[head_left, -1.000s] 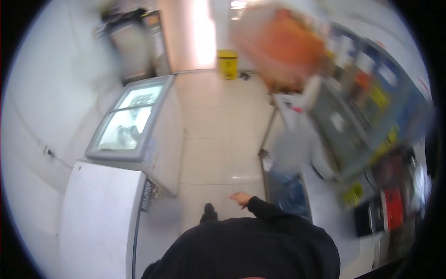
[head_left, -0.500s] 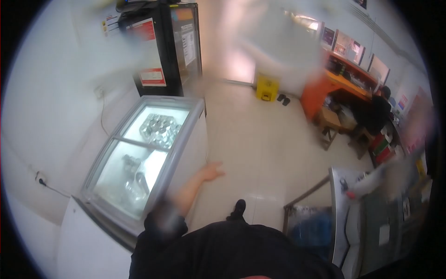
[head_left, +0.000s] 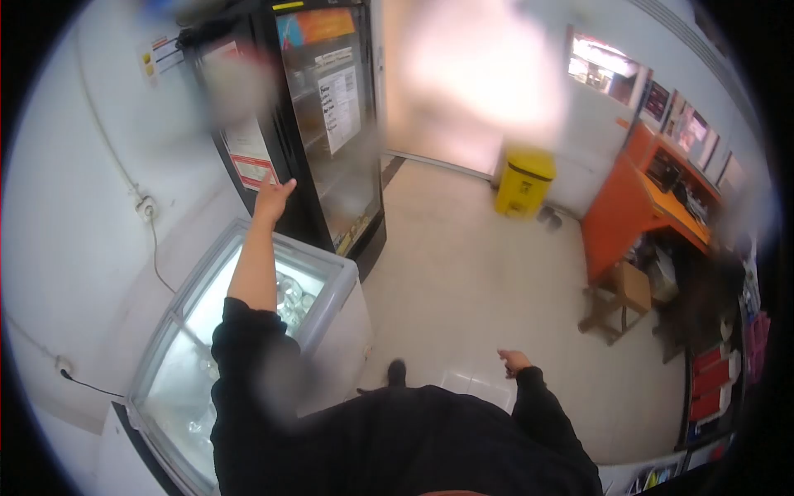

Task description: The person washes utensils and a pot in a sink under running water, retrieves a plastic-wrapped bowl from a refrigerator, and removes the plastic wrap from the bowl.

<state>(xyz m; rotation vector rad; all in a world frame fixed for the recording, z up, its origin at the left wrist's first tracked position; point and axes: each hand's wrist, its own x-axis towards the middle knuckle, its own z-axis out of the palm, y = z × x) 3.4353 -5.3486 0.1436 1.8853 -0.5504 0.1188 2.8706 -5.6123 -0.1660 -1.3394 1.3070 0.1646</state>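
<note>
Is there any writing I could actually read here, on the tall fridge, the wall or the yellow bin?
No text can be read.
Tall fridge: white sheets on the glass door and red-and-white stickers on its side, print too small.
Wall sticker: too small and blurred.
Yellow bin: dark mark on the front, unreadable.
Left hand reaches to the fridge's edge, covering no label.
</note>
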